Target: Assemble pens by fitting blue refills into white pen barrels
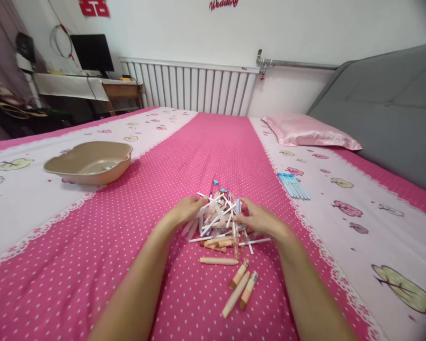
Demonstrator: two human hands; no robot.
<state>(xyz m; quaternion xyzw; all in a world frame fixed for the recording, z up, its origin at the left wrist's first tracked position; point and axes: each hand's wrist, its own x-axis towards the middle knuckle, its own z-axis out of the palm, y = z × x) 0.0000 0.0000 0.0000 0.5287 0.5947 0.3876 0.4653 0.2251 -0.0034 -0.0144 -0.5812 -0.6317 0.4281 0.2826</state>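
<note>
A loose heap of thin white sticks and clear pen parts [218, 215] lies on the pink bedspread in front of me. My left hand [189, 209] curves against the heap's left side, its fingers partly hidden among the pieces. At the right side, my right hand [257, 218] touches the pieces with thumb and fingers apart, beside a pale upright tube [238, 207]. Tan-and-brown barrels [218, 243] stick out under the near edge. Closer to me lie a beige barrel [218, 261], another slanted beige barrel [235, 294] and two tan-brown pieces [248, 290].
A beige plastic basin [88, 163] with a few small pieces inside sits at the left. Several light-blue pens [293, 185] lie in a row at the right. Farther off are a pink pillow [308, 130], a grey headboard [383, 104], a radiator [195, 87] and a desk with a monitor [92, 53].
</note>
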